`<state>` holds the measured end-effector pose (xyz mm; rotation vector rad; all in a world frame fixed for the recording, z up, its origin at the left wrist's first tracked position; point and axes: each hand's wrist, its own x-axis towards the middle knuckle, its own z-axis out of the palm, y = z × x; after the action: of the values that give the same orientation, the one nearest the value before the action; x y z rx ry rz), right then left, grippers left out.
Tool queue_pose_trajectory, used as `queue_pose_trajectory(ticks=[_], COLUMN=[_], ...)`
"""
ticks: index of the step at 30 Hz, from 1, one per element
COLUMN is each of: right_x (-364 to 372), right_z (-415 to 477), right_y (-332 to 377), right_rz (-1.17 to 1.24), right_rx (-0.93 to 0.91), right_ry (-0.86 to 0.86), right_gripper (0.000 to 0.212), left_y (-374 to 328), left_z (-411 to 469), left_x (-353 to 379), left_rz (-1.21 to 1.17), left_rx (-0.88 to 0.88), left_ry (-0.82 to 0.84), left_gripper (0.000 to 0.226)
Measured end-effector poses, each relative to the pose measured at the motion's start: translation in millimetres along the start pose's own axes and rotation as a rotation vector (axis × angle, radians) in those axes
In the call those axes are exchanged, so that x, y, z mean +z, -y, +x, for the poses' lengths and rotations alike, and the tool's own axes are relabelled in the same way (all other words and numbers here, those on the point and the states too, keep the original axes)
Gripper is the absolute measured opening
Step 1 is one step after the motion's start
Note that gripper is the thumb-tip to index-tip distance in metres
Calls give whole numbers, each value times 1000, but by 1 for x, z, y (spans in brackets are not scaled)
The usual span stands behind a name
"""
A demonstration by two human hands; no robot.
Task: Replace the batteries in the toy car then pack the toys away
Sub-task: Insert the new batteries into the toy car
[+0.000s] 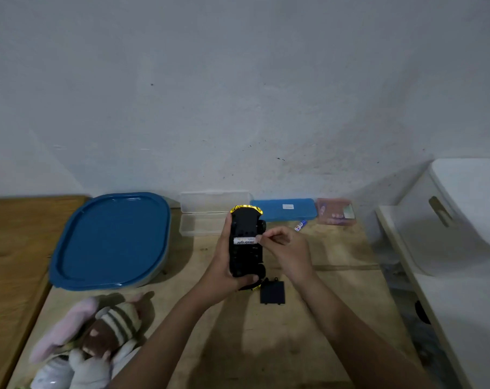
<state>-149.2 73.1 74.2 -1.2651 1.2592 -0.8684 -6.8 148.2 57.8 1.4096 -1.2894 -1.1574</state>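
Left hand (224, 273) grips toy car (245, 256) belly-up. Right hand (288, 248) pinches end of battery (245, 241) in car's open compartment. Risk: battery seats crooked or w/ wrong polarity, pops out. Cover (272, 292) lies just below car.

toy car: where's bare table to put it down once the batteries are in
Bare wood lies right of the battery cover toward the table edge, and between the blue-lidded tub and the left hand. Crowded: the back row of cases with the loose battery, and the plush toys at front left.
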Motion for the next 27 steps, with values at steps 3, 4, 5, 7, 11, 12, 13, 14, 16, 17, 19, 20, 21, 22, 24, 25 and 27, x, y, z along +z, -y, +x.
queue_pose_trajectory(ticks=[3,4,5,7,11,12,13,14,16,17,19,20,21,22,24,25,27], right_x=[-29,-41,-53,-71,-81,-81,-80,-79,-77,-76,-77,-79,-81,-84,-84,-78,-59], right_z=[30,41,53,75,108,112,116,118,121,122,124,125,125,124,115,107,86], right_y=[-10,-14,-20,-36,-64,-69,-72,-74,-76,-77,-78,-79,-80,-81,-79,-72,-47], right_rz=[-205,-295,-385,-595,-980,-1041,-1100,-1156,-1242,-1282,-1333,-1341,-1339,-1315,-1099,-910,-556], right_rx=[-90,-101,-100,-112,-183,-197,-215,-237,-281,-298,-310,-303,-303,-314,-352,-369,-428], right_ry=[8,-2,-15,-16,202,248,279,297,304,303,319,334,341,320,144,44,-43], right_gripper=[19,16,12,19,40,41,41,38,30,25,22,23,25,25,19,16,16], left_y=[10,14,18,24,32,34,35,36,38,39,38,38,38,38,36,35,30], left_z=[9,12,14,18,28,30,32,33,35,34,33,31,29,27,22,19,16], left_x=[2,2,2,1,7,9,11,12,13,14,14,15,15,16,16,14,10], left_rz=[-23,-42,-58,-76,-104,-107,-108,-112,-119,-122,-124,-131,-138,-146,-161,-167,-175], left_rx=[-45,-66,-84,-107,-154,-161,-164,-168,-173,-175,-185,-188,-186,-183,-177,-177,-169], left_ry=[-45,-59,-70,-93,-118,-125,-129,-129,-123,-121,-106,-101,-95,-86,-73,-74,-93], left_gripper=[125,125,124,124,122,122,121,122,124,125,126,126,126,126,125,125,125])
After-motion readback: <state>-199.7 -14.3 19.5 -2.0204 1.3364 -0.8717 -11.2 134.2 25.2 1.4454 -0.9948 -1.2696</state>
